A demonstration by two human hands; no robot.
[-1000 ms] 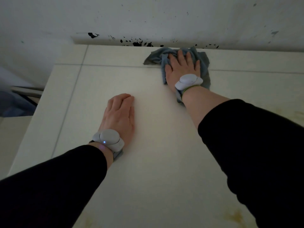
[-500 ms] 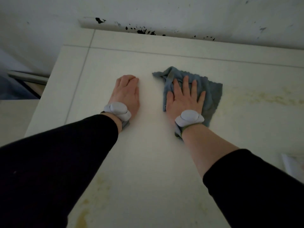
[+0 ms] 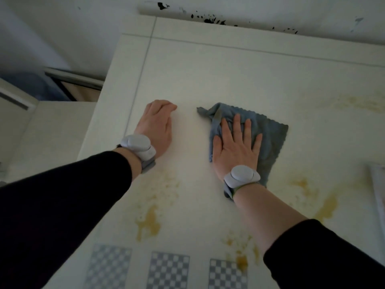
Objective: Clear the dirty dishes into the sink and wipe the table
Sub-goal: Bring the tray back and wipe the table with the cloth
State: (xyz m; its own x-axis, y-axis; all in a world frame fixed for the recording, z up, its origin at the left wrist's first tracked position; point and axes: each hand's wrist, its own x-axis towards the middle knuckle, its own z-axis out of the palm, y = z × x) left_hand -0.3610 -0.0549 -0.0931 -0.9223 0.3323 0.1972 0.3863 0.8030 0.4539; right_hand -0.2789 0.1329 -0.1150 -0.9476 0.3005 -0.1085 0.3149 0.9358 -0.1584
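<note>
A blue-grey cloth (image 3: 268, 134) lies spread on the white table (image 3: 208, 69). My right hand (image 3: 235, 147) presses flat on the cloth, fingers straight and spread. My left hand (image 3: 156, 128) rests on the bare tabletop to the left of the cloth, fingertips bent down against the surface, holding nothing. Yellow-brown stains (image 3: 150, 222) mark the table nearer to me and further stains (image 3: 323, 205) lie to the right of the cloth. No dishes are in view.
A wall with black flecks (image 3: 208, 18) runs along the table's far edge. The table's left edge (image 3: 91, 126) drops to a lower surface. Three checkered squares (image 3: 168, 270) lie at the near edge. A pale object's edge (image 3: 378, 188) shows at far right.
My right hand has dragged the cloth from the far edge toward me to the table's middle. My left hand has stayed in place on the table.
</note>
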